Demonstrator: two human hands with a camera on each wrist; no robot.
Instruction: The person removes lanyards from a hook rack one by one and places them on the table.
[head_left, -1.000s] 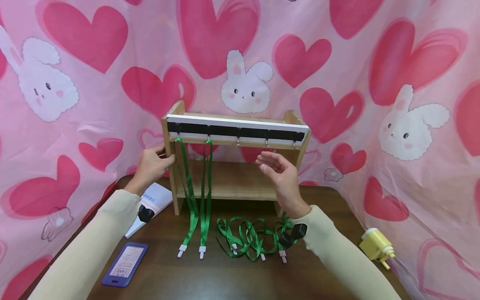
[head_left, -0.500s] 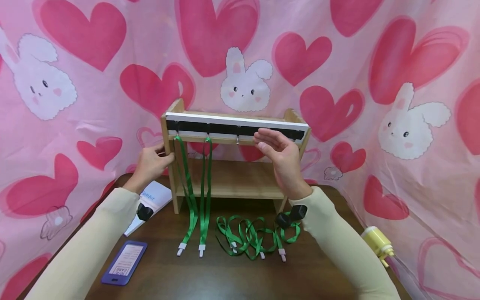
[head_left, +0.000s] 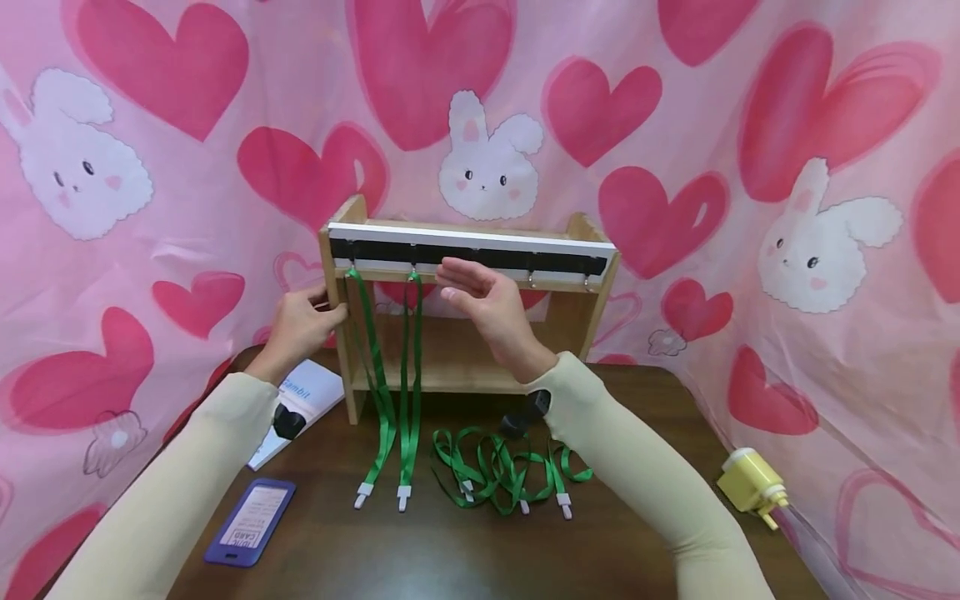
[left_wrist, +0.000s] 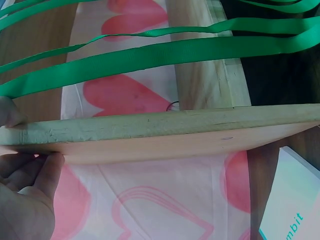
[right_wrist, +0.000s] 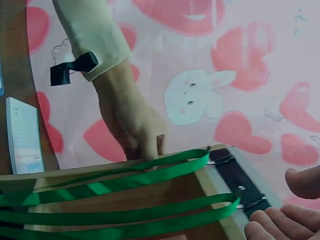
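Observation:
A small wooden shelf point(head_left: 450, 377) stands on the table, with a white-and-black hook strip point(head_left: 570, 261) along its top front. My left hand point(head_left: 302, 327) grips its left side panel point(left_wrist: 150, 129), thumb at the front edge and fingers behind. Two green lanyards hang from the leftmost hooks, the outer lanyard point(head_left: 381, 396) and the inner lanyard point(head_left: 407, 433), their white clips on the tabletop. My right hand point(head_left: 491, 312) is raised before the strip, right of the second lanyard, fingers extended and holding nothing. It hides the middle hook; two bare hooks point(head_left: 532, 281) show farther right.
More green lanyards point(head_left: 498, 471) lie tangled on the table below my right forearm. A blue card holder point(head_left: 251, 522) lies front left, a white box point(head_left: 309, 392) behind it. A yellow device with a nozzle point(head_left: 752, 482) sits at the right edge. Printed fabric point(head_left: 675, 100) hangs behind.
My right hand has risen to the strip, then moved left along it from the fourth hook toward the second lanyard. My left hand keeps its grip on the shelf.

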